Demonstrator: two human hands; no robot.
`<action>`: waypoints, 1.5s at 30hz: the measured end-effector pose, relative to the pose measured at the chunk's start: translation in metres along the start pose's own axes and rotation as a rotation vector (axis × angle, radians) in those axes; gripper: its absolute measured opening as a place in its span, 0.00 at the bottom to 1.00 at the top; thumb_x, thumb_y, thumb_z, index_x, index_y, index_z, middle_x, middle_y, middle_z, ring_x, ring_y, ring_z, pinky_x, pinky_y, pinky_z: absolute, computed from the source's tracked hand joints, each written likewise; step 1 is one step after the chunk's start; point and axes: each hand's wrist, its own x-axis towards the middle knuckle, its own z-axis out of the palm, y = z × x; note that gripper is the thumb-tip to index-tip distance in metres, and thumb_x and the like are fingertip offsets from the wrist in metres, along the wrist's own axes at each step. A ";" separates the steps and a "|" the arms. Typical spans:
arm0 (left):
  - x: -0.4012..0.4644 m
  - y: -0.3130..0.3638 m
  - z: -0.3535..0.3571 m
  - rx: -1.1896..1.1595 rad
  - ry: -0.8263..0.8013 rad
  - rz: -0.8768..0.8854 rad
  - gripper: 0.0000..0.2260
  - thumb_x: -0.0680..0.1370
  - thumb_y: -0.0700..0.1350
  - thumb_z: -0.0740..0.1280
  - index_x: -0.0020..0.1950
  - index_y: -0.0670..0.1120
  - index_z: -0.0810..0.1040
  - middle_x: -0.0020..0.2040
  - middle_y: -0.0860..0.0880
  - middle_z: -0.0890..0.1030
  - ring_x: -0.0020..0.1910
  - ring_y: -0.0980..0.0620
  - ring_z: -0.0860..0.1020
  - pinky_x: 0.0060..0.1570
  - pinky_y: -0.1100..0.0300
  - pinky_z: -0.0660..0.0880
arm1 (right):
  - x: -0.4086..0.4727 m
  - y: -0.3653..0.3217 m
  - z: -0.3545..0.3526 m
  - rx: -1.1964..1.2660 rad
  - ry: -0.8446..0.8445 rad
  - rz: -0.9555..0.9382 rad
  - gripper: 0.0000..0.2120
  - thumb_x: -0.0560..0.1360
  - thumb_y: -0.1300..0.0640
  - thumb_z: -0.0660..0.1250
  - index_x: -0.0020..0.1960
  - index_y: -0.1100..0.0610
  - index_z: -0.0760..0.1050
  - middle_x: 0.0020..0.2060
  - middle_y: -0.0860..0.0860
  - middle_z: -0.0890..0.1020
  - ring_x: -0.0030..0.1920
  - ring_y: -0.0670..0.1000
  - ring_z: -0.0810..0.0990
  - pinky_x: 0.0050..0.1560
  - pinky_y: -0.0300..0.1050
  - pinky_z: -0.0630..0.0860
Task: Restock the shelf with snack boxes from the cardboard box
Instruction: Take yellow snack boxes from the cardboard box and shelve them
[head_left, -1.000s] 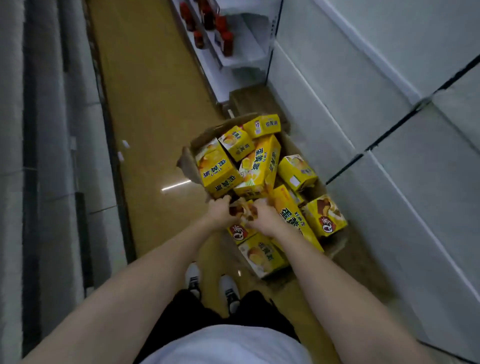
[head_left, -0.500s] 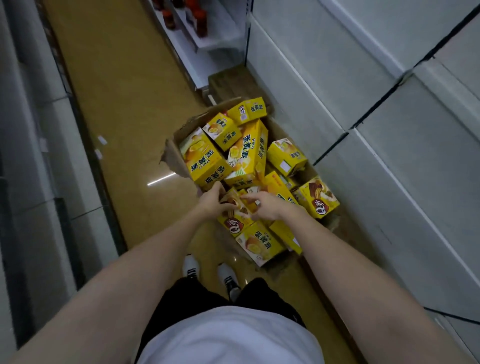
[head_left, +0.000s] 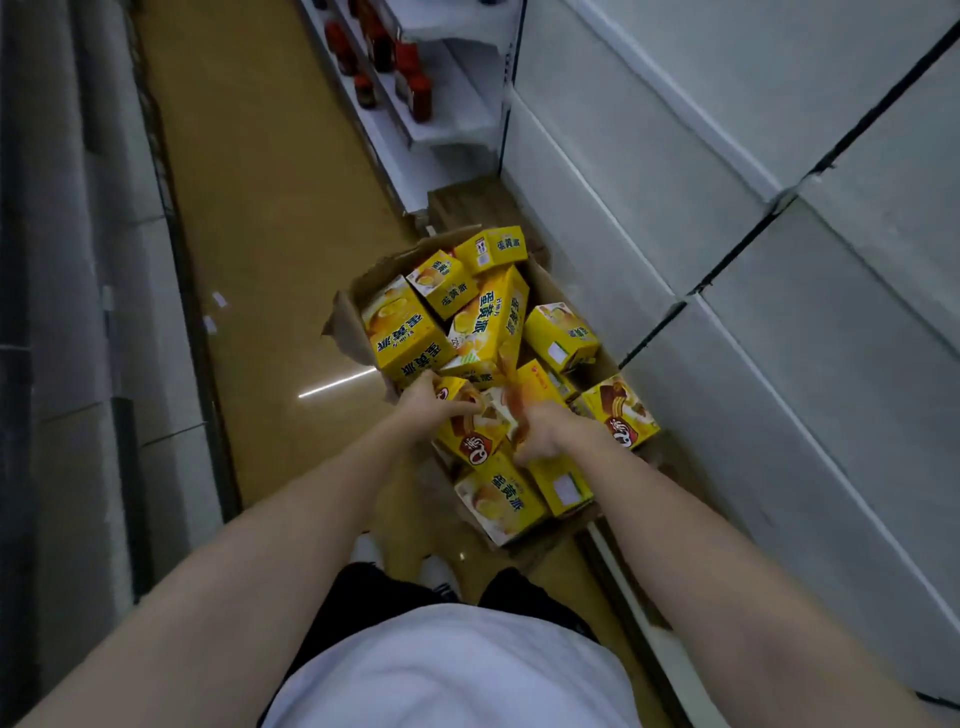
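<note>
Gripped by the left hand (head_left: 422, 404) at its far end is a yellow snack box with a chocolate-roll picture (head_left: 467, 434); the right hand (head_left: 540, 427) is blurred, so its hold cannot be told; the snack box is raised over the heaped yellow boxes in the cardboard box (head_left: 363, 283) on the floor beside the grey shelf (head_left: 779, 332).

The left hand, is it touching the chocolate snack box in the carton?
Touching. The head view shows the left hand with fingers curled over the chocolate snack box.
</note>
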 end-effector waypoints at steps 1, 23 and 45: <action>0.000 -0.001 0.000 -0.004 0.008 -0.008 0.32 0.66 0.57 0.79 0.63 0.47 0.71 0.57 0.49 0.77 0.56 0.47 0.77 0.57 0.50 0.77 | -0.001 -0.001 -0.005 0.033 0.030 -0.019 0.32 0.66 0.43 0.77 0.64 0.56 0.72 0.61 0.55 0.77 0.60 0.58 0.76 0.58 0.54 0.77; -0.075 -0.051 -0.173 -1.140 0.401 -0.091 0.14 0.69 0.43 0.72 0.54 0.44 0.82 0.50 0.43 0.84 0.44 0.46 0.80 0.52 0.51 0.75 | 0.000 -0.169 -0.126 0.825 0.453 -0.365 0.30 0.70 0.47 0.73 0.67 0.57 0.70 0.61 0.54 0.77 0.61 0.54 0.75 0.55 0.43 0.69; -0.308 -0.189 -0.312 -1.562 0.873 0.096 0.08 0.78 0.42 0.61 0.50 0.44 0.80 0.45 0.43 0.85 0.38 0.45 0.83 0.40 0.53 0.81 | -0.120 -0.494 -0.046 1.184 -0.386 -0.718 0.35 0.65 0.38 0.78 0.64 0.58 0.76 0.51 0.57 0.85 0.48 0.60 0.86 0.47 0.65 0.81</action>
